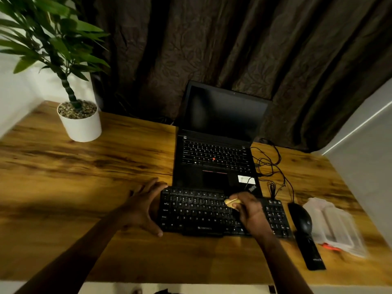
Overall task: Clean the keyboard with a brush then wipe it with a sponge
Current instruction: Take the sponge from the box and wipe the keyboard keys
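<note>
Right hand (252, 211) pinches the yellow sponge (232, 203) on the keyboard's (195, 211) middle rows. Left hand (144, 206) is spread, bracing the left edge. My judgement: hard wiping could snag keycaps or skid it into the mouse (300, 219).

- keyboard (203, 211): black, white letters
- sponge (232, 203): yellow
- laptop (214, 158): black, red dot among keys, white sticker
- mouse (301, 219): black
- cables (269, 164): black
- desk (84, 166): amber wood grain, dark streaks
- curtain (233, 49): dark brown, leaf pattern
- pot (81, 128): white
- plant (53, 39): green leaves, banded stem
- box (333, 225): whitish, translucent
</note>
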